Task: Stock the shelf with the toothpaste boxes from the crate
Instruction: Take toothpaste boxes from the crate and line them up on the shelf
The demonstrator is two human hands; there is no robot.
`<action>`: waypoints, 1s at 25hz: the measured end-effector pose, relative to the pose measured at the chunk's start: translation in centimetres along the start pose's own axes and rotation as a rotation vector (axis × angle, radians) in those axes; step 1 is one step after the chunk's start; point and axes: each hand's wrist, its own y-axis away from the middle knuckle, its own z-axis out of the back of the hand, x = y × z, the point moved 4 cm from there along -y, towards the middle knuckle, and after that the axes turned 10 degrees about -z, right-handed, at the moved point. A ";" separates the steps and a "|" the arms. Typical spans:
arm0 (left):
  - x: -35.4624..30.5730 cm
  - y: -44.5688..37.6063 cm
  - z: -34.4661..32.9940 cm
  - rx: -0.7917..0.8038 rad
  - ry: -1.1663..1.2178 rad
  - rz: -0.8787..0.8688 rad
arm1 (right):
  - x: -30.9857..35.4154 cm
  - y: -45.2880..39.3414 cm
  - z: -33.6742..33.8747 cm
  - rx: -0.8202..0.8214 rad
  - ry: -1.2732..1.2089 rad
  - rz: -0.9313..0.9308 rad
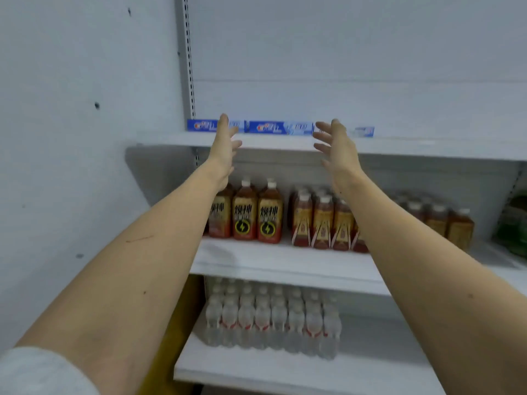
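Reaching up, left hand [225, 145] and right hand [338, 146] both open, fingers spread, holding nothing. Blue toothpaste boxes [281, 128] lie in row at back of top shelf [413, 148], behind hands. Brown drink bottles [256, 215] on shelf below, water bottles [271, 317] lower down.

At your twelve o'clock the toothpaste boxes [281, 128] lined the top shelf [427, 148] along its back; its front strip lay bare. From one o'clock rightward the shelf stood open.
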 end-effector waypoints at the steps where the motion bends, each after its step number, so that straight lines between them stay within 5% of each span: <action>1: 1.6 1.5 0.6 -0.004 0.022 0.024 | -1.5 1.6 -0.5 0.002 0.000 -0.023; 13: 18.2 18.7 3.1 0.086 -0.029 0.311 | -19.0 15.9 2.8 0.025 0.062 -0.376; 25: 36.9 32.4 -6.2 0.167 -0.119 0.701 | -40.4 21.6 12.6 0.122 0.140 -0.736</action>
